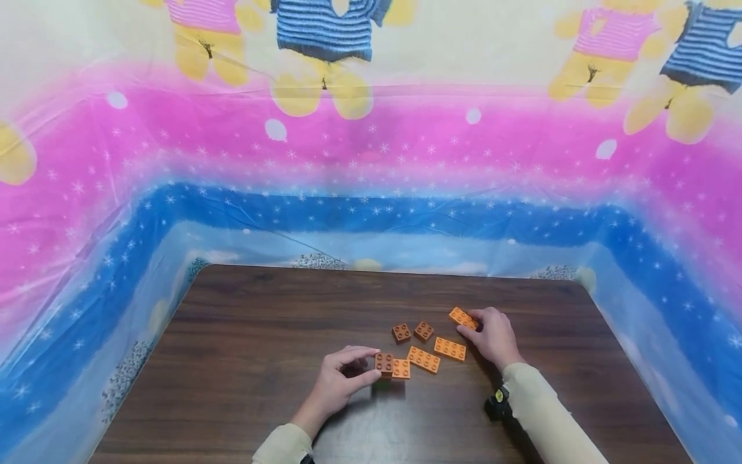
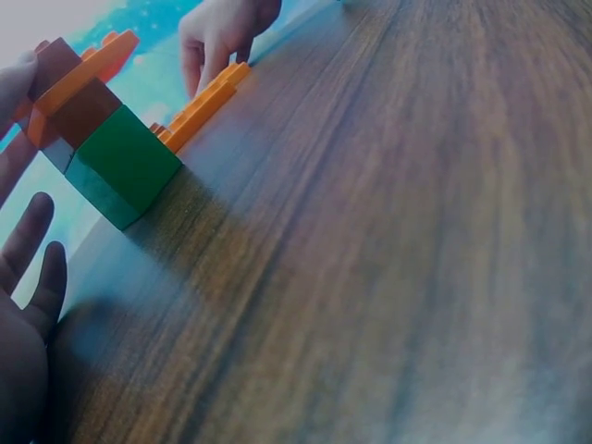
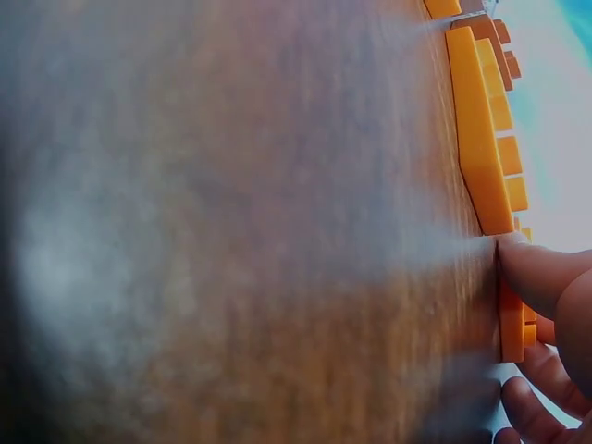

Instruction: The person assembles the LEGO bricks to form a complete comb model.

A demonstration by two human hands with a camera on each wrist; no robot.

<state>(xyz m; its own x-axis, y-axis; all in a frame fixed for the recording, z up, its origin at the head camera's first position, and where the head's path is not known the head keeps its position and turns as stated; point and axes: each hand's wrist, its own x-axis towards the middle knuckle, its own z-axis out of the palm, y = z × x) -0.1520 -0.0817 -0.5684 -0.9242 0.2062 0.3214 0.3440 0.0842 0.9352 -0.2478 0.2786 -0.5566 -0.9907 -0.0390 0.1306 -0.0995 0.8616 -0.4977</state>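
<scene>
My left hand [image 1: 336, 383] holds a small stack of toy building bricks [image 1: 384, 361] between thumb and fingertips. In the left wrist view the stack has a green block [image 2: 125, 166] at the bottom. Above the green come a brown brick, an orange brick [image 2: 88, 74] jutting out to one side, and another brown brick on top. Farther back to the right, my right hand [image 1: 494, 336] pinches a flat orange eight-stud brick [image 1: 461, 316] at its near end. Its thumb presses the brick's side in the right wrist view, low against the table.
Two loose orange bricks [image 1: 449, 348] lie between the hands. Behind them sit two small brown four-stud bricks [image 1: 401, 332]. All are on a dark wooden table [image 1: 261, 335], with a patterned pink and blue cloth [image 1: 371, 161] hanging around its back and sides.
</scene>
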